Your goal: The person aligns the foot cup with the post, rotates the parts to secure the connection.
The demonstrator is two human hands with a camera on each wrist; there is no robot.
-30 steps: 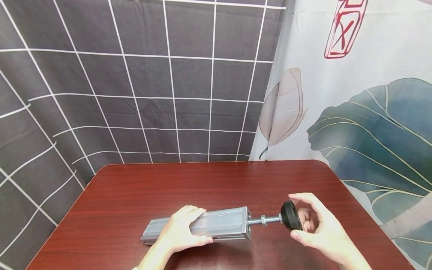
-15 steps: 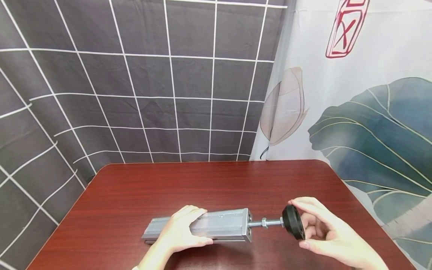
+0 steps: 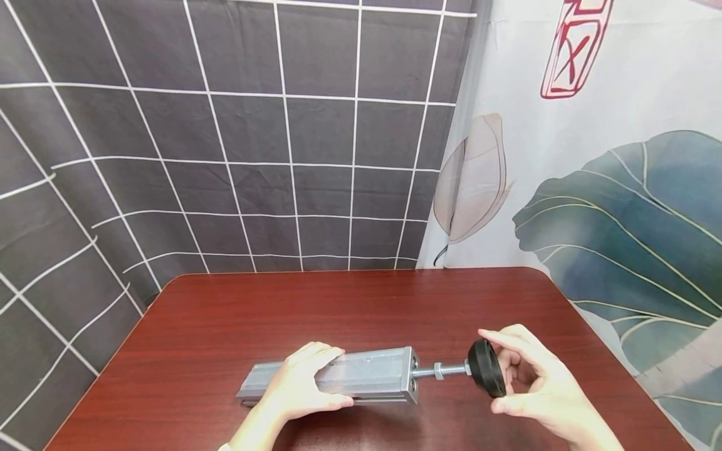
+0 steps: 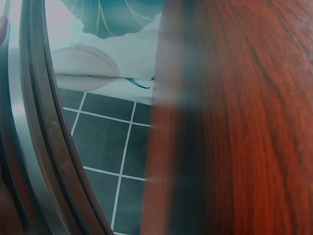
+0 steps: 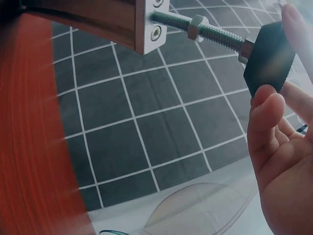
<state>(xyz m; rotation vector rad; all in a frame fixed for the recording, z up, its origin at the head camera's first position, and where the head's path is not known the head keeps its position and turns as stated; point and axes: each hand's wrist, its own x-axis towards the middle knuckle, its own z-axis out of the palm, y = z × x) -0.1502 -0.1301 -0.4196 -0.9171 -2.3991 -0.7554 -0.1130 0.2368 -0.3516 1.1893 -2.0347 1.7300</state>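
Note:
A grey aluminium profile [image 3: 372, 373] lies on its length over the table, its metal end plate [image 5: 151, 29] facing right. My left hand [image 3: 299, 388] grips the profile from above, thumb along the near side. From the end plate a threaded rod [image 3: 455, 370] sticks out, carrying a hex nut [image 5: 197, 28] partway along. At the rod's outer end sits a round black levelling foot [image 3: 486, 368]. My right hand [image 3: 536, 388] pinches the foot's rim between thumb and fingers. In the left wrist view the profile's grooved side [image 4: 44, 122] runs close to the camera.
The reddish-brown wooden table [image 3: 338, 307] has rounded far corners. Behind it hangs a dark curtain [image 3: 321, 131] with a white grid. A white curtain [image 3: 524, 75] with leaf prints hangs at the right.
My right hand drew slightly rightward half a second ago, its thumb off the levelling foot, and is now back with thumb and fingers on the rim. The left hand and profile stay nearly still.

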